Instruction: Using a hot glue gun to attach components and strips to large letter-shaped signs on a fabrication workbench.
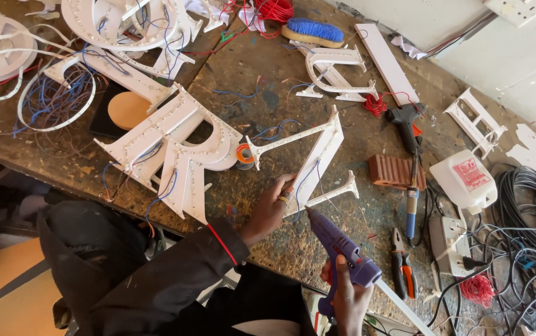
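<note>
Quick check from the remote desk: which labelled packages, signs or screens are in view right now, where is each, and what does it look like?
White plastic jug: right of the bench, lying on its side, red label on its face.
Z-shaped white sign letter: bench centre, steadied by the left hand; blue wiring inside.
Other white sign letters: left of it, piled, some wired.
No screens in view.

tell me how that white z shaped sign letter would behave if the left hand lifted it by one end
The white Z-shaped letter looks thin-walled and hollow, so it is probably light for its size. Its long narrow strokes may flex a little when the left hand lifts one end. The blue wires threaded through it would likely dangle and could snag on table clutter.
</note>
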